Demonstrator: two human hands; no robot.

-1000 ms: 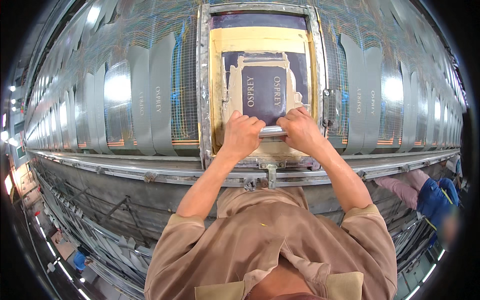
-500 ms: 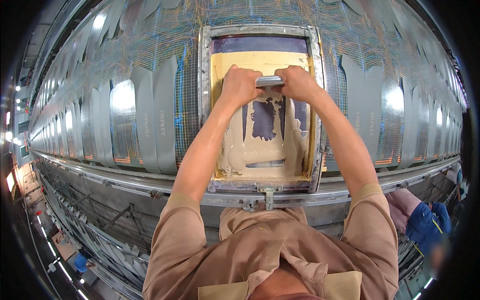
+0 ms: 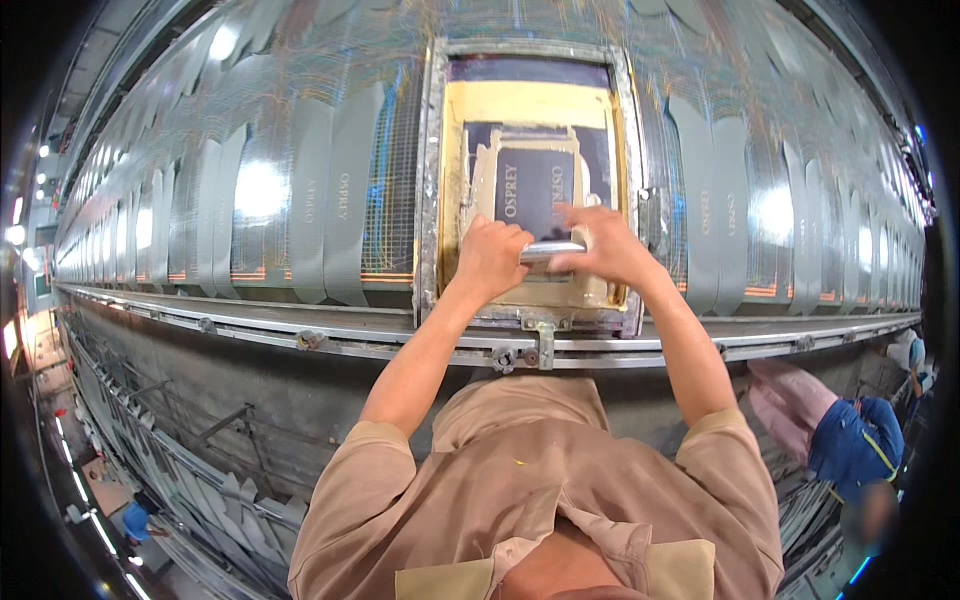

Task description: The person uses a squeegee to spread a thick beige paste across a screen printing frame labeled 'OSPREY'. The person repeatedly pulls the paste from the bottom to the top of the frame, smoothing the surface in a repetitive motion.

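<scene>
My left hand (image 3: 489, 260) is closed round the left end of a squeegee (image 3: 552, 250) with a metal bar handle. At the other end, my right hand (image 3: 610, 250) has its thumb under the bar; its fingers are partly lifted and slightly blurred. The squeegee lies across the near part of a printing screen with a metal frame (image 3: 436, 180). Beyond it, the dark mesh (image 3: 537, 185) shows wiped bare, with lettering visible. Cream-coloured ink (image 3: 592, 292) lies near the squeegee and along the sides of the mesh.
Grey cut pieces (image 3: 350, 190) with printed lettering lie in rows on the long table, left and right of the frame. A metal rail (image 3: 400, 345) with stops runs along the near edge. Another person (image 3: 855, 440) in blue stands at the right.
Both hands have drawn the squeegee toward me, from the far part of the screen to the near part. The mesh behind is now wiped, and my right fingers have loosened.
</scene>
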